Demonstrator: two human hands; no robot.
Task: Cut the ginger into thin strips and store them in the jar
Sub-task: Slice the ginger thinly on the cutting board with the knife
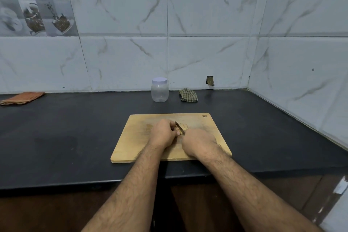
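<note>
no readable text, labels, brands or numbers, jar [159, 90] unlabelled

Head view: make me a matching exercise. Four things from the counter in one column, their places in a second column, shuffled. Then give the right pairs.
Things:
1. plastic jar
2. orange cloth
3. checked cloth
4. ginger

Places:
A. on the wooden cutting board, between the two hands
B. at the far left of the black counter, by the wall
C. just right of the jar, by the wall
D. behind the board, lid on, upright

Pairs: 1-D, 2-B, 3-C, 4-A
</note>
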